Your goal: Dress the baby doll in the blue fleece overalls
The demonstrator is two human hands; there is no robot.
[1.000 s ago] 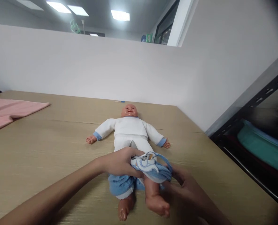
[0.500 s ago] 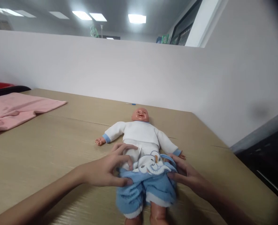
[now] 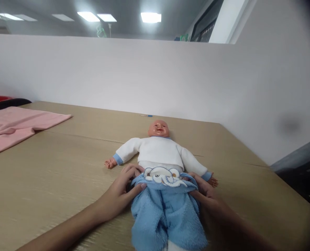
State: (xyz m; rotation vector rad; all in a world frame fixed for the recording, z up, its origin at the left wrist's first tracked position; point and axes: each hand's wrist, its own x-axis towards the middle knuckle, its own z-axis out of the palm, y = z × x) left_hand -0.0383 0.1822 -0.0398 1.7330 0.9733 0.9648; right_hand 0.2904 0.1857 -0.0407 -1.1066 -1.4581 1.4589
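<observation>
A baby doll point(image 3: 159, 148) in a white top lies on its back on the wooden table point(image 3: 52, 167), head away from me. Fluffy blue trousers point(image 3: 165, 209) with an elephant patch at the waist cover its legs up to the hips. My left hand point(image 3: 120, 193) pinches the waistband at the doll's left-of-frame hip. My right hand point(image 3: 206, 191) grips the waistband on the other side, beside the doll's blue cuff. The doll's feet are out of view.
A pink cloth point(image 3: 16, 125) lies at the table's far left. A white partition wall point(image 3: 118, 73) runs behind the table. A dark shelf unit point(image 3: 301, 177) stands to the right of the table edge.
Both hands have drawn the blue trousers up from the doll's knees to its waist. The white under-trousers and bare legs are now covered. The view has shifted left.
</observation>
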